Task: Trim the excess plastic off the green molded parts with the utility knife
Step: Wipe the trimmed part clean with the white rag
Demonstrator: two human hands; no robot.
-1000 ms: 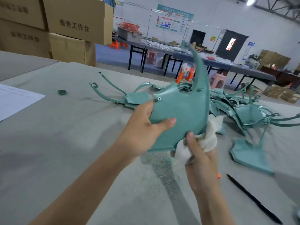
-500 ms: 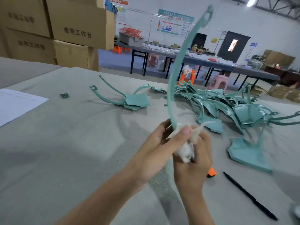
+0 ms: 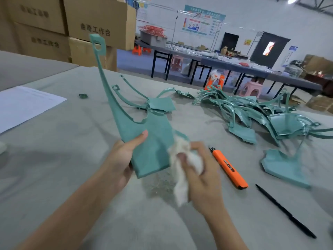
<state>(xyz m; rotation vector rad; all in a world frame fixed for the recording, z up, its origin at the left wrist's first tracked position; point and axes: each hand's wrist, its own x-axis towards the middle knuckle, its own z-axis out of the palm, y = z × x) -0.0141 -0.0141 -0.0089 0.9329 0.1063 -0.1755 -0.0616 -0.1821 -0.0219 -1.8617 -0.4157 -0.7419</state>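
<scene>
L hand (image 3: 118, 159) grips green part (image 3: 153, 147) by lower edge — R hand (image 3: 201, 181) pinches cloth (image 3: 180, 192) (knife (image 3: 228, 168) lies beside).

Far left, a cardboard box (image 3: 111, 17) shows black printed characters: 曲奇工作台. Lettering on the neighbouring boxes (image 3: 36, 24) and the far wall poster (image 3: 203, 22) is too blurred to read.
</scene>
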